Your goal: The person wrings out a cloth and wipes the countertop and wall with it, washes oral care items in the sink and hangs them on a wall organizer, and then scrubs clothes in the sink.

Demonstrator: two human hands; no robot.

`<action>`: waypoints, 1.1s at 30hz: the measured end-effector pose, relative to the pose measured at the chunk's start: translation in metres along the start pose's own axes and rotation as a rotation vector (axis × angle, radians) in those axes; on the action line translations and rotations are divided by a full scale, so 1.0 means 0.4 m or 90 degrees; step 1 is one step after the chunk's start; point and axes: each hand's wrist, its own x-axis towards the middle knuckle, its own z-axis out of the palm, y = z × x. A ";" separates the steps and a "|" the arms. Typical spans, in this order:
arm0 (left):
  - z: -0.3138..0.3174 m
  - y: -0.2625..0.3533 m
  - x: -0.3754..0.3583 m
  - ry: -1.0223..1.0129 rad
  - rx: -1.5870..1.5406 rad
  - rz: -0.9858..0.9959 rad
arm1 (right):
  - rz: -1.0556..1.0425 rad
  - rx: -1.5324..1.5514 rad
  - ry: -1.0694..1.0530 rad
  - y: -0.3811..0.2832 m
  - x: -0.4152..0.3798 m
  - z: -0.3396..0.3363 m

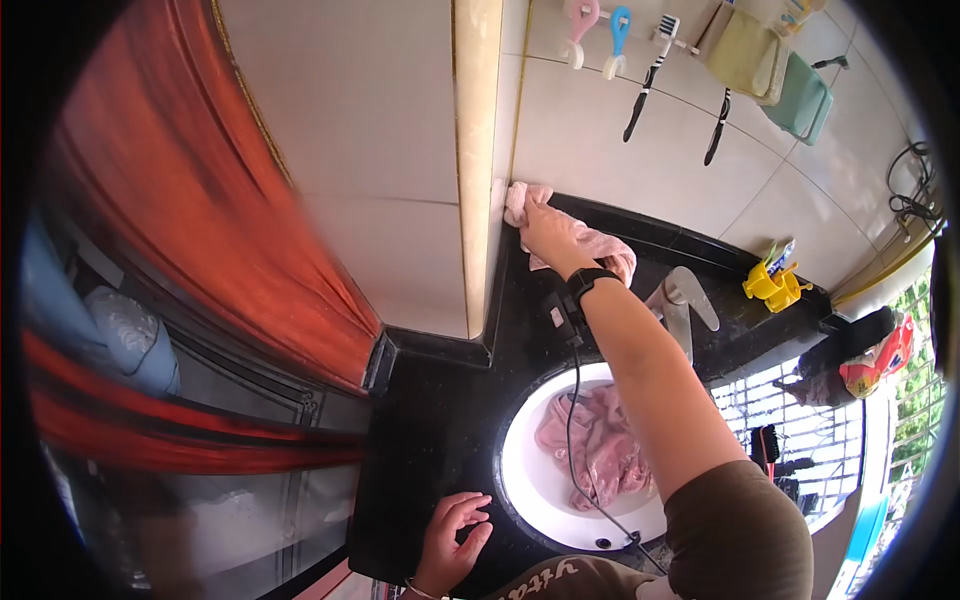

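My right hand (548, 232), with a black watch on its wrist, reaches to the back corner of the counter. Its fingers are closed on a pink cloth (606, 250) that lies bunched along the wall. Below my forearm, more wet pink fabric (598, 440) lies crumpled in the white sink basin (518, 470). My left hand (455, 540) hovers by the basin's lower left side. Its fingers are apart and slightly curled, with nothing in them. My right forearm partly hides the basin and the metal faucet (685, 300).
The black countertop (420, 430) surrounds the basin. A small black device (560, 318) has a cord crossing over the sink. Toothbrushes (650, 85) hang on the tiled wall. A yellow holder (775, 285) stands at the right, and a red curtain (220, 200) hangs at left.
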 end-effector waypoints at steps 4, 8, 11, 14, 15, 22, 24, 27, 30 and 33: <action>0.008 0.008 -0.001 -0.007 -0.005 0.002 | -0.392 -0.376 -0.191 -0.024 -0.061 -0.120; 0.001 0.010 -0.006 -0.024 0.040 0.010 | -0.196 -0.370 -0.319 -0.092 -0.027 -0.251; 0.001 0.013 -0.005 -0.001 0.030 0.074 | 0.025 0.142 0.065 0.006 0.013 -0.116; -0.004 0.021 0.004 0.002 0.022 0.051 | -0.154 0.007 0.144 0.062 -0.042 0.044; -0.003 0.016 0.009 -0.003 0.010 0.034 | -0.239 -0.084 0.271 0.081 -0.047 0.084; -0.020 0.018 0.002 -0.011 0.055 0.006 | -0.167 -0.178 0.038 0.061 -0.024 -0.004; -0.020 0.002 -0.011 0.007 0.039 0.013 | -0.112 0.073 -0.036 0.062 -0.032 0.004; -0.001 -0.020 -0.027 0.032 -0.051 -0.011 | -0.130 0.324 -0.073 0.009 -0.168 0.003; 0.022 -0.002 -0.038 0.028 -0.073 -0.036 | -0.137 0.545 -0.146 -0.041 -0.358 0.008; 0.040 0.039 -0.047 0.006 -0.029 0.029 | -0.174 0.824 -0.149 -0.087 -0.434 -0.097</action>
